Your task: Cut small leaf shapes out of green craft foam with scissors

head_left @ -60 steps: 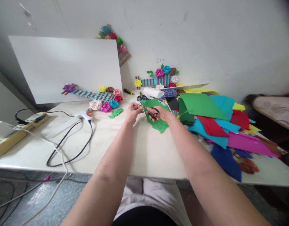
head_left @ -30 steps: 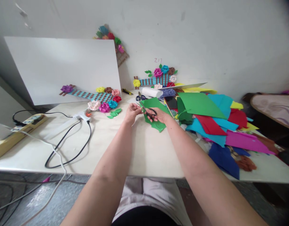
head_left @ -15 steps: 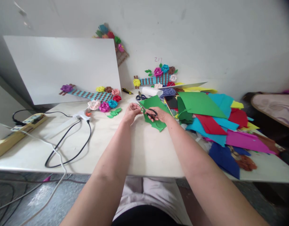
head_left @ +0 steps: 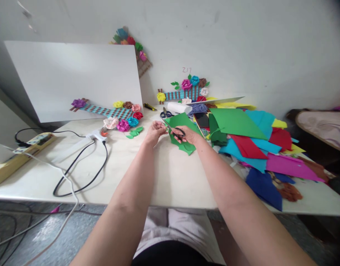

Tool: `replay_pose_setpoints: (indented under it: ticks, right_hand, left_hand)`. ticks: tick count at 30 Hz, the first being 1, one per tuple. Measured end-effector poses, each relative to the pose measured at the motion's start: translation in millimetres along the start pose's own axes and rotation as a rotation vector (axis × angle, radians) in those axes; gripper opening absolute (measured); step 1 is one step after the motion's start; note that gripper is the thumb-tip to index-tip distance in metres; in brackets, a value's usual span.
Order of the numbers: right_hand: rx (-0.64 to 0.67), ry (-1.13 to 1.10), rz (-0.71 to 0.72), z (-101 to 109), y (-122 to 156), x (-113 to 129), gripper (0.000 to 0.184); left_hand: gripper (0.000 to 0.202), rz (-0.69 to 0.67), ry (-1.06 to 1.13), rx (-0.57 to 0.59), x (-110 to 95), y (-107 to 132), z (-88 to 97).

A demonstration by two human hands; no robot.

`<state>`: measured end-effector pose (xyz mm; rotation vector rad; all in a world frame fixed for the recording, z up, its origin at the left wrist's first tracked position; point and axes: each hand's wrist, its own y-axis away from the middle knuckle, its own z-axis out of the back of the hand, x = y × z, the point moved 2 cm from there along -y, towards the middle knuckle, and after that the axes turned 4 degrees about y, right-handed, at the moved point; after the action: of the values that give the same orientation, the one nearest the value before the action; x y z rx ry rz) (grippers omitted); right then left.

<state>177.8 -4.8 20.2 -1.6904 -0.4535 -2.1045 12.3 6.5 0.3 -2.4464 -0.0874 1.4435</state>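
Observation:
My right hand (head_left: 188, 134) is closed around the black-handled scissors (head_left: 181, 132), whose blades point left and away from me. Close by the blades, my left hand (head_left: 155, 133) is closed in a pinch; what lies between its fingertips is too small to make out. Below both hands a green sheet (head_left: 183, 120) with a jagged, cut near edge lies on the table. Left of my left hand rests a small pile of green leaf shapes (head_left: 135, 132). Behind the hands is a second pair of scissors (head_left: 166, 113), beside a white roll (head_left: 179, 108).
Coloured sheets (head_left: 238, 122) are heaped on the right of the white table (head_left: 109, 177). Flower-trimmed woven pieces (head_left: 106, 111) stand at the back, near a yellow cutter (head_left: 149, 107) and a white board (head_left: 75, 81). A glue gun (head_left: 95, 136) and power strip (head_left: 26, 155) with cables sit left.
Both hands and the scissors keep nearly the same place and grip. The whole view has shifted very slightly.

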Motion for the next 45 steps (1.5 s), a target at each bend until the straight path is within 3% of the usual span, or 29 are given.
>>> replay_pose_setpoints:
  ticks: [11, 26, 31, 34, 39, 45]
  right_hand:
    - [-0.028, -0.005, -0.036, -3, 4, 7, 0.023]
    - [-0.119, 0.045, 0.009, 0, -9, -11, 0.025]
    - [-0.203, 0.003, 0.014, 2, -7, -9, 0.025]
    - [-0.332, -0.016, 0.059, 6, -7, -5, 0.024]
    - [-0.498, 0.125, 0.104, 14, -13, -12, 0.027]
    - [-0.42, 0.255, 0.136, 15, -23, -28, 0.028]
  left_hand:
    - [0.045, 0.002, 0.005, 0.011, 0, -1, 1.0]
    - [0.05, 0.002, -0.014, -0.042, 5, -2, 5.6]
    - [0.049, 0.015, -0.032, -0.065, 7, -3, 7.6]
    - [0.048, -0.001, -0.039, -0.087, 9, -6, 9.6]
    - [0.049, -0.024, -0.059, -0.119, 9, -8, 10.0]
    - [0.052, -0.018, -0.015, -0.103, 10, -9, 8.9]
